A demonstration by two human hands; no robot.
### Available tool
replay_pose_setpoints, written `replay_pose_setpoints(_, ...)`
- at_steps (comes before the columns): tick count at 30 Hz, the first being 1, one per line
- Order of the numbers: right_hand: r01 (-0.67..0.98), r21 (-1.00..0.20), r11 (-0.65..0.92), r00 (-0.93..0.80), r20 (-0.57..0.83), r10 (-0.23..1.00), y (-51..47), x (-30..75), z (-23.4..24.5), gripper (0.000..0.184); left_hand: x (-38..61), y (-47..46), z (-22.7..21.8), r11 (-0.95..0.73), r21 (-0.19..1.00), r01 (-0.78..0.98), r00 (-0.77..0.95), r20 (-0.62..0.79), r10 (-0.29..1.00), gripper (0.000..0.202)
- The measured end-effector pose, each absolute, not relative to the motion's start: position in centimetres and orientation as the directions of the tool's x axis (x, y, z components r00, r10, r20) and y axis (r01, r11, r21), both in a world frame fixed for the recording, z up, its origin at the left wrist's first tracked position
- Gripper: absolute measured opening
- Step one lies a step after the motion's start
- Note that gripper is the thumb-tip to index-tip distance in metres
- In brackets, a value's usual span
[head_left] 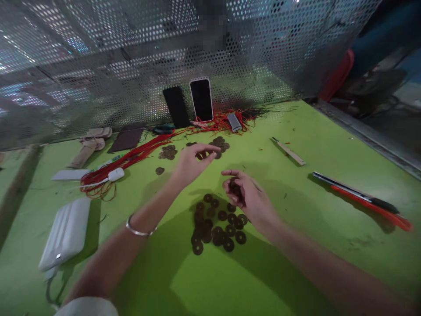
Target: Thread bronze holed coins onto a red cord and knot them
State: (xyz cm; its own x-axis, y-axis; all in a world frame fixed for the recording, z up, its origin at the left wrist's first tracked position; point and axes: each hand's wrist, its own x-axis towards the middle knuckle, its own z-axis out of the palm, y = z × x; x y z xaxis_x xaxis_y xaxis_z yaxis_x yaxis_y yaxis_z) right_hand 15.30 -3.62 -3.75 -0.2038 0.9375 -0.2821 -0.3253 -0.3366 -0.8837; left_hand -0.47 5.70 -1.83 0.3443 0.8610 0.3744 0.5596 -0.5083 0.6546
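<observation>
The green table [329,149] is bearing everything here, and a hank of red cords [141,153] is trailing across its left part. The two hands are standing apart from each other. The left hand [191,163] is hovering beside the far cluster, thumb and forefinger bending close together; whether anything is sitting between the tips, one cannot tell. The right hand [249,194] is folding its fingers on a load while its forefinger is pointing out free.

Below the hands, a loose spread of coins [217,235] is lying flat, many overlapping. A far cluster [220,142] is resting past the left fingertips, and a smaller left cluster [168,152] is lying beyond the left wrist. The handful of coins [234,188] is filling the right hand's curl. Last comes a single coin [159,170], lying alone.

Each piece is probably weighing little, staying stiff and resisting breakage, but sliding easily over its neighbours. The rim is offering the surest pinch; the centre hole is suiting a cord.
</observation>
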Motion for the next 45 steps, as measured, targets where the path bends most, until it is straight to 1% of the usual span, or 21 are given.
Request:
replay_pose_setpoints(2,-0.401,-0.85,-0.343,-0.208,-0.28,0.937,-3.5,15.4,-3.8,0.02,0.0,8.7,-3.0,-0.443,0.567,0.694,0.308,0.322,0.895,0.021)
replay_pose_setpoints(3,-0.428,-0.84,-0.334,-0.211,-0.266,0.941,-3.4,15.5,-3.8,0.019,0.3,10.0,-3.6,-0.435,0.542,0.719,0.312,0.307,0.899,0.021)
replay_pose_setpoints(6,-0.486,-0.825,-0.288,-0.203,-0.215,0.955,-3.1,15.7,-3.7,0.017,0.6,12.3,-4.7,-0.455,0.488,0.744,0.337,0.314,0.888,0.018)
replay_pose_setpoints(9,-0.481,-0.846,-0.232,-0.187,-0.159,0.969,-3.0,15.8,-3.5,0.022,0.4,10.6,-3.7,-0.49,0.455,0.743,0.363,0.341,0.867,0.02)
replay_pose_setpoints(11,-0.452,-0.868,-0.204,-0.195,-0.127,0.973,-3.0,15.7,-3.4,0.027,0.1,7.7,-2.1,-0.514,0.463,0.722,0.387,0.346,0.855,0.022)
replay_pose_setpoints(13,-0.394,-0.898,-0.195,-0.215,-0.116,0.97,-3.0,15.6,-3.5,0.031,-0.2,4.4,-0.4,-0.536,0.527,0.66,0.412,0.343,0.844,0.021)
replay_pose_setpoints(14,-0.357,-0.913,-0.195,-0.226,-0.118,0.967,-3.0,15.6,-3.6,0.034,-0.3,2.8,0.3,-0.543,0.531,0.651,0.426,0.336,0.84,0.02)
replay_pose_setpoints(16,-0.284,-0.937,-0.203,-0.248,-0.133,0.959,-3.1,15.5,-3.9,0.037,-0.3,0.5,1.1,-0.579,0.516,0.631,0.497,0.305,0.813,0.019)
replay_pose_setpoints(18,-0.251,-0.947,-0.202,-0.27,-0.132,0.954,-3.0,15.5,-4.1,0.037,-0.2,-0.7,1.2,-0.602,0.49,0.631,0.527,0.298,0.796,0.019)
replay_pose_setpoints(21,-0.257,-0.949,-0.183,-0.281,-0.108,0.954,-2.9,15.7,-4.2,0.034,-0.1,-0.9,0.7,-0.626,0.472,0.621,0.531,0.335,0.779,0.025)
replay_pose_setpoints(23,-0.277,-0.944,-0.179,-0.294,-0.094,0.951,-2.9,15.9,-4.1,0.034,-0.2,-0.7,0.4,-0.64,0.485,0.597,0.535,0.353,0.767,0.028)
replay_pose_setpoints(27,-0.298,-0.938,-0.179,-0.361,-0.063,0.93,-3.1,16.1,-3.8,0.035,-0.5,-0.5,0.3,-0.642,0.548,0.536,0.498,0.408,0.765,0.017)
replay_pose_setpoints(28,-0.297,-0.939,-0.174,-0.362,-0.058,0.93,-3.1,16.1,-3.8,0.036,-0.6,-0.5,0.4,-0.649,0.552,0.524,0.496,0.422,0.759,0.018)
replay_pose_setpoints(32,-0.301,-0.94,-0.161,-0.335,-0.054,0.941,-3.2,16.1,-3.5,0.037,-0.7,-0.6,0.5,-0.691,0.553,0.466,0.552,0.428,0.715,0.031)
replay_pose_setpoints(34,-0.303,-0.94,-0.156,-0.344,-0.045,0.938,-3.2,16.1,-3.4,0.037,-0.7,-0.5,0.4,-0.689,0.575,0.441,0.561,0.423,0.711,0.03)
replay_pose_setpoints(37,-0.294,-0.945,-0.147,-0.335,-0.042,0.941,-3.2,16.0,-3.2,0.035,-0.9,-0.3,0.3,-0.686,0.583,0.436,0.505,0.473,0.722,0.025)
replay_pose_setpoints(41,-0.318,-0.93,-0.182,-0.264,-0.097,0.96,-3.3,16.0,-3.1,0.027,-1.1,-0.1,0.0,-0.68,0.581,0.448,0.42,0.534,0.733,0.026)
replay_pose_setpoints(45,-0.322,-0.92,-0.224,-0.289,-0.13,0.949,-3.2,15.9,-3.0,0.024,-1.2,-0.2,-0.3,-0.7,0.563,0.439,0.39,0.582,0.713,0.026)
